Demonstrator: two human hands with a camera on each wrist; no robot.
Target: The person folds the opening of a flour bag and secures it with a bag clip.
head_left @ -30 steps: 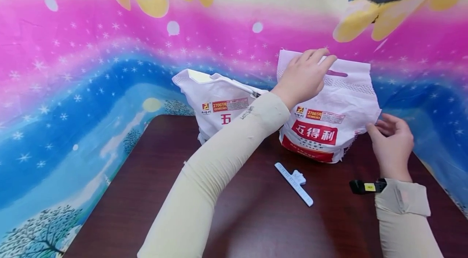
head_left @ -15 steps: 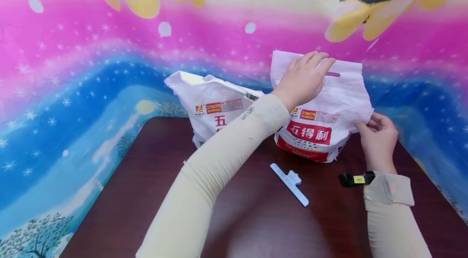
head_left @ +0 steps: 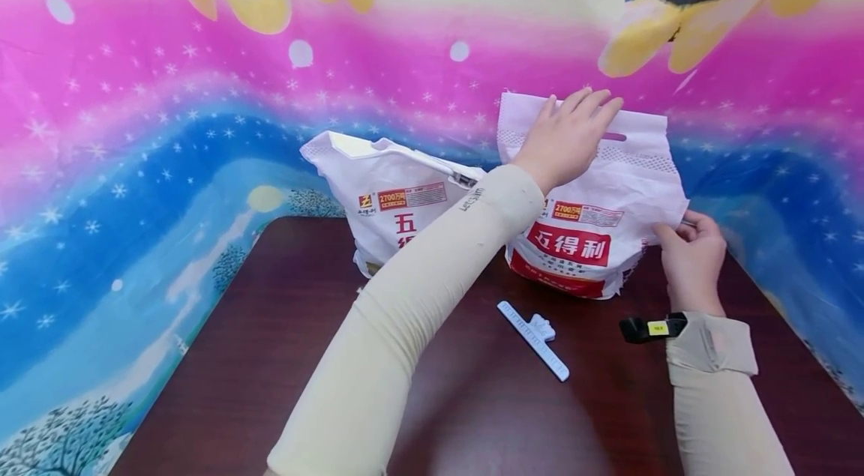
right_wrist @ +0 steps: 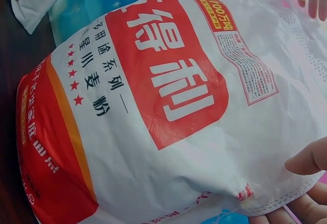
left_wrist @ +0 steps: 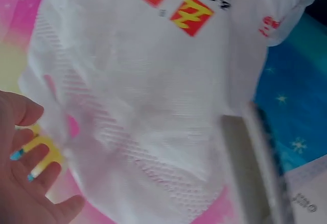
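A white flour bag (head_left: 580,199) with red panels and a slotted top stands at the table's right rear. My right hand (head_left: 695,258) pinches its right side edge, thumb in front and fingers behind, as the right wrist view also shows on the flour bag (right_wrist: 245,147). At the bag's top, my left hand (head_left: 567,135) has its fingers spread in front of the handle strip. The left wrist view shows the left hand (left_wrist: 30,168) beside the handle slot, its fingers apart and holding nothing. A second flour bag (head_left: 398,199) stands to the left, partly hidden by my left sleeve.
A pale blue bag clip (head_left: 533,341) with ruler marks lies on the dark wooden table (head_left: 459,416) in front of the bags. A white clip bar (head_left: 432,161) runs along the left bag's folded top. A printed cloth (head_left: 391,71) hangs close behind the table.
My right hand has moved in against the bag's side and closed its fingers on the edge. The left hand's fingers have spread wider at the top. The head view has shifted slightly.
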